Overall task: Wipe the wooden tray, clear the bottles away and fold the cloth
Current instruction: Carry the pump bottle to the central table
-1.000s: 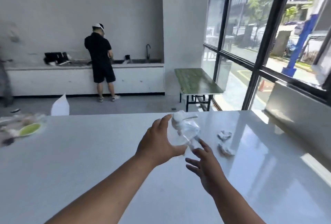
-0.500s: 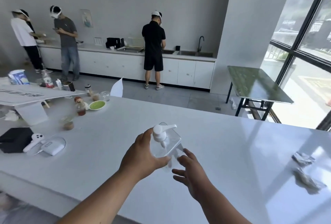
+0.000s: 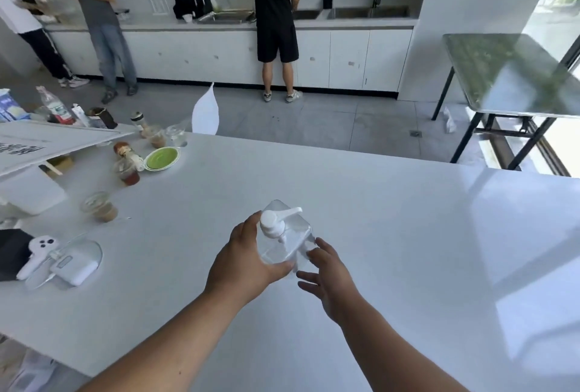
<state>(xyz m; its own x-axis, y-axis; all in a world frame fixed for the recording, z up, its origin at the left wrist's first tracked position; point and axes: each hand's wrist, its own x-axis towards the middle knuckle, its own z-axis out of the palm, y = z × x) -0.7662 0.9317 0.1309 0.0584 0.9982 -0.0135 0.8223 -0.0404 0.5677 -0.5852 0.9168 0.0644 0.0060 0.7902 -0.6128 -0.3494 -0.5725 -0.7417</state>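
A clear square pump bottle [image 3: 290, 242] with a white pump head is held tilted above the white table [image 3: 408, 234], near its middle. My left hand [image 3: 241, 263] wraps around the bottle's left side and bottom. My right hand [image 3: 329, 275] is just to the right of it, fingers spread, fingertips at the bottle's lower edge without closing on it. No wooden tray or cloth is in view.
At the table's left end stand a green bowl [image 3: 161, 158], several drink cups [image 3: 100, 206], small bottles and white devices [image 3: 72, 263]. A white chair back [image 3: 205, 114] rises behind the far edge. Three people stand at the back counter. A green table [image 3: 508, 74] stands at the right.
The view has swung left and down. Both hands carried the pump bottle leftwards along the table. The crumpled cloths on the right have dropped out of view.
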